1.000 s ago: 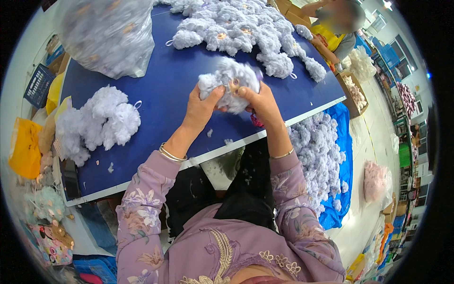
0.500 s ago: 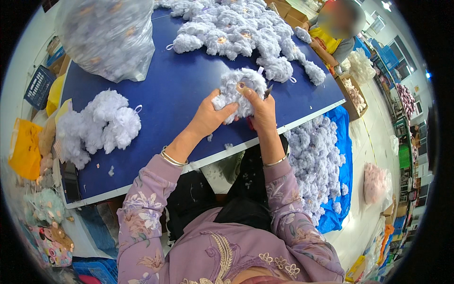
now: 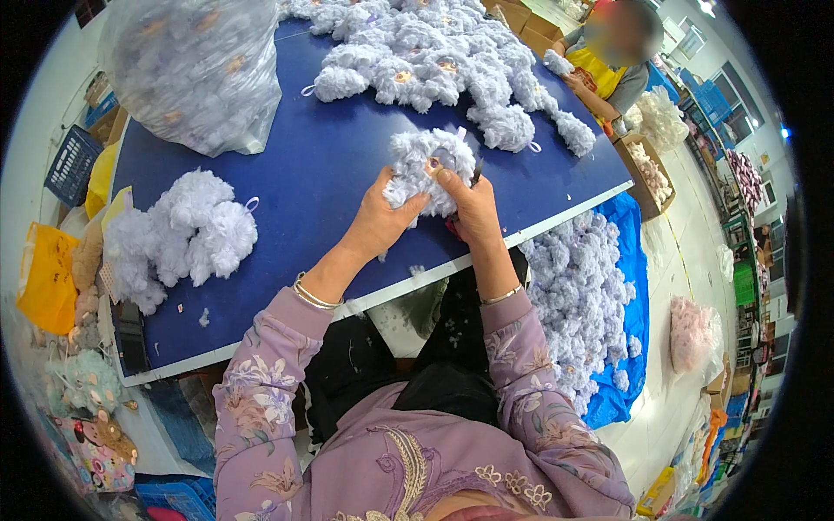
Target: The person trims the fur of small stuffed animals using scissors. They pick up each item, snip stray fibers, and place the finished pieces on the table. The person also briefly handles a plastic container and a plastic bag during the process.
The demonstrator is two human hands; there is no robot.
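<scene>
Between my two hands, over the blue table (image 3: 321, 208), is a fluffy pale lilac plush toy (image 3: 417, 156) with a small tan face and a white loop on top. My left hand (image 3: 382, 213) grips its left side, thumb across the fur. My right hand (image 3: 473, 204) holds the right side, thumb pressed beside the face. A dark pointed tool tip (image 3: 477, 171) sticks out by the right fingers; a bit of red shows under that hand, and the rest of the tool is hidden. Similar plush toys lie in a large heap (image 3: 417, 61) beyond my hands.
A smaller plush pile (image 3: 195, 226) lies on the left, below a stuffed clear plastic bag (image 3: 195, 78). Right of my legs, a blue tarp (image 3: 634, 286) holds many lilac pieces. Across the table's far right corner, a person in a yellow apron (image 3: 599, 74) handles a plush piece.
Both hands and the held plush toy have shifted slightly left. The toy's face is turned a little differently. The grip stays much the same.
</scene>
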